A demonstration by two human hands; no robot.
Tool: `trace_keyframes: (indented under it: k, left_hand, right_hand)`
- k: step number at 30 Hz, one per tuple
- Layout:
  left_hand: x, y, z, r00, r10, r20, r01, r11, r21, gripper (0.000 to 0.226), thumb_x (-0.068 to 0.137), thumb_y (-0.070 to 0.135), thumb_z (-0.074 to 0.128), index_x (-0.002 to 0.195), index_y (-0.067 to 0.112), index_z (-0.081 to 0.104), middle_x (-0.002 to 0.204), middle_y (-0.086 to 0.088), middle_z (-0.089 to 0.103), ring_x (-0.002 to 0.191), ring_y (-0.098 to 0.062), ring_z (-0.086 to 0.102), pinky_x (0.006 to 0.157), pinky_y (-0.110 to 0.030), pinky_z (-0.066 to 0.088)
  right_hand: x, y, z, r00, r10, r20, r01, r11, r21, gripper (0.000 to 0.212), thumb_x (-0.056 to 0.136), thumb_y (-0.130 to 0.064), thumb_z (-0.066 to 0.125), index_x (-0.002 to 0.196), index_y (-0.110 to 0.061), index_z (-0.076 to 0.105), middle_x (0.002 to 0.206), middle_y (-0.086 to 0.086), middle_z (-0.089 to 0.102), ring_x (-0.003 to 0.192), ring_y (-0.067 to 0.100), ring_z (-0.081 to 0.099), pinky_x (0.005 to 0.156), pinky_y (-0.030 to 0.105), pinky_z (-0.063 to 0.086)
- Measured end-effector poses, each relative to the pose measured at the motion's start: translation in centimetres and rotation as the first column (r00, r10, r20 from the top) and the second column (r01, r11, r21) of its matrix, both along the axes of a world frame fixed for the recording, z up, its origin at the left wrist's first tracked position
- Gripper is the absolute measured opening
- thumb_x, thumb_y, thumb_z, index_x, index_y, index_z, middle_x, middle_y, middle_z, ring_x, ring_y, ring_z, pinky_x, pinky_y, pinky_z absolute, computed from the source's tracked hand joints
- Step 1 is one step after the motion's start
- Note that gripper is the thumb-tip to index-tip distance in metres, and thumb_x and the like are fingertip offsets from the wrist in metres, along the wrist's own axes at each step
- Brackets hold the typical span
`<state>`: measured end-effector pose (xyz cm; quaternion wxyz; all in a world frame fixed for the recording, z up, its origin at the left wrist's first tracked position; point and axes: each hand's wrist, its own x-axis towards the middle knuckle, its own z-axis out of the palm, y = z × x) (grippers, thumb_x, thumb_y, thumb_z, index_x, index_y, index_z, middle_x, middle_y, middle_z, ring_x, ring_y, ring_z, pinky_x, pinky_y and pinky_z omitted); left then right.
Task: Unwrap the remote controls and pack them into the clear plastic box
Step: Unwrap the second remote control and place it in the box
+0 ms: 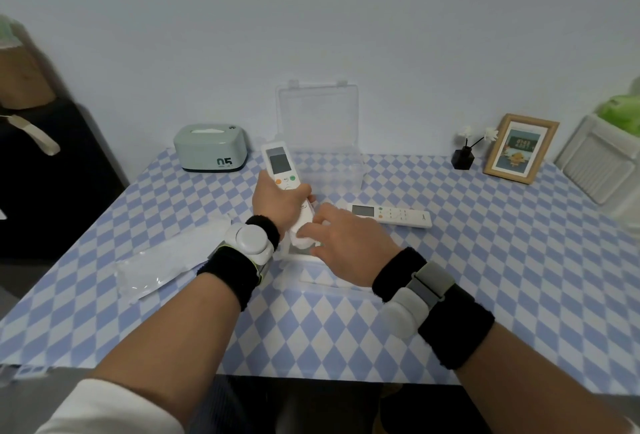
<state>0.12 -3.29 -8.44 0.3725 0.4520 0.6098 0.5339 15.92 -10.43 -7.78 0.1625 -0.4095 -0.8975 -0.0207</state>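
Note:
My left hand grips a white remote control around its middle and holds it tilted upright, its screen end pointing away from me. My right hand pinches the clear wrapper at the remote's lower end, over another wrapped remote lying on the table. A second white remote lies unwrapped on the table, just right of my hands. The clear plastic box stands open behind my hands, its lid leaning against the wall.
An empty clear wrapper lies at the left on the checked tablecloth. A mint tissue box stands at the back left. A small black vase, a framed picture and a white basket stand at the back right.

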Motion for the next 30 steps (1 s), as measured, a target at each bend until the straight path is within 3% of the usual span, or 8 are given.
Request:
trace_keyframes:
  k: [2,4,8,11,14,22,27,30]
  left_hand:
    - [-0.6,0.1,-0.5,0.998,0.065,-0.005,-0.064,0.997,0.039,0.047,0.078,0.017,0.080,0.115,0.004,0.054,0.086,-0.007,0.073,0.068,-0.018,0.073,0.062,-0.034,0.060]
    - [-0.9,0.2,-0.9,0.979,0.060,0.196,-0.067,0.997,0.029,0.046,0.085,0.012,0.081,0.117,-0.009,0.056,0.087,-0.016,0.073,0.066,-0.022,0.074,0.059,-0.037,0.062]
    - [-0.5,-0.2,-1.2,0.917,-0.064,0.395,0.044,0.997,0.061,0.031,0.098,0.025,0.070,0.113,-0.001,0.060,0.086,-0.017,0.072,0.072,-0.029,0.075,0.074,-0.051,0.064]
    - [0.0,-0.3,-0.6,0.832,-0.098,0.546,0.086,0.995,0.048,0.041,0.102,0.033,0.062,0.128,0.002,0.054,0.090,-0.015,0.074,0.079,-0.027,0.078,0.069,-0.039,0.063]
    - [0.4,0.0,-0.2,0.785,-0.097,0.612,0.073,0.995,0.064,0.045,0.102,0.030,0.063,0.134,0.000,0.050,0.094,-0.017,0.071,0.082,-0.027,0.077,0.071,-0.036,0.063]
    - [0.9,0.6,-0.3,0.640,0.126,0.758,-0.145,0.989,-0.041,0.014,0.102,0.019,0.060,0.104,0.006,0.058,0.074,-0.011,0.063,0.058,-0.019,0.067,0.061,-0.031,0.061]
    - [0.5,1.0,0.8,0.533,0.119,0.837,-0.165,0.986,-0.036,0.007,0.105,0.015,0.056,0.105,0.011,0.050,0.072,-0.010,0.057,0.062,-0.022,0.062,0.063,-0.035,0.058]
    - [1.1,0.7,1.1,0.545,0.062,0.836,-0.094,0.996,-0.012,0.009,0.105,0.016,0.054,0.108,0.011,0.048,0.076,-0.010,0.056,0.065,-0.022,0.062,0.067,-0.035,0.057]
  right_hand:
    - [-0.4,-0.3,0.6,0.958,0.084,-0.273,-0.085,0.996,0.008,0.024,0.097,-0.030,0.060,0.121,-0.027,0.062,0.118,-0.004,0.052,0.081,0.014,0.061,0.063,0.025,0.048]
    - [-0.2,0.4,0.9,0.888,0.007,-0.460,-0.014,1.000,-0.012,0.018,0.095,-0.029,0.063,0.111,-0.021,0.064,0.109,-0.005,0.056,0.074,0.010,0.061,0.070,0.025,0.052]
    - [0.5,1.8,-0.2,0.830,-0.416,-0.371,0.242,0.868,-0.433,0.030,0.096,-0.042,0.059,0.099,-0.013,0.065,0.093,0.001,0.071,0.081,0.019,0.065,0.078,0.036,0.055]
    - [0.0,1.6,-1.5,0.790,-0.461,-0.405,0.093,0.742,-0.664,0.043,0.101,-0.043,0.051,0.091,-0.004,0.066,0.085,0.013,0.074,0.070,0.024,0.070,0.060,0.033,0.057]
    - [-0.5,1.3,-1.9,0.776,-0.438,-0.455,0.084,0.786,-0.612,0.041,0.105,-0.038,0.045,0.080,-0.010,0.062,0.071,0.007,0.072,0.052,0.008,0.062,0.054,0.024,0.051]
    - [-2.3,-0.8,-2.9,0.793,-0.334,-0.510,0.234,0.939,-0.251,0.044,0.108,-0.027,0.039,0.071,-0.007,0.052,0.067,0.011,0.062,0.062,0.027,0.055,0.064,0.043,0.045]
    - [-2.8,-2.0,-3.7,0.777,-0.431,-0.459,0.215,0.867,-0.450,0.068,0.102,-0.056,0.037,0.065,-0.003,0.056,0.058,0.007,0.065,0.057,0.023,0.061,0.064,0.040,0.051]
    - [-3.3,-1.3,-3.1,0.663,-0.546,-0.511,0.152,0.768,-0.623,0.070,0.099,-0.062,0.037,0.076,-0.003,0.066,0.063,0.004,0.072,0.053,0.012,0.065,0.066,0.034,0.054]
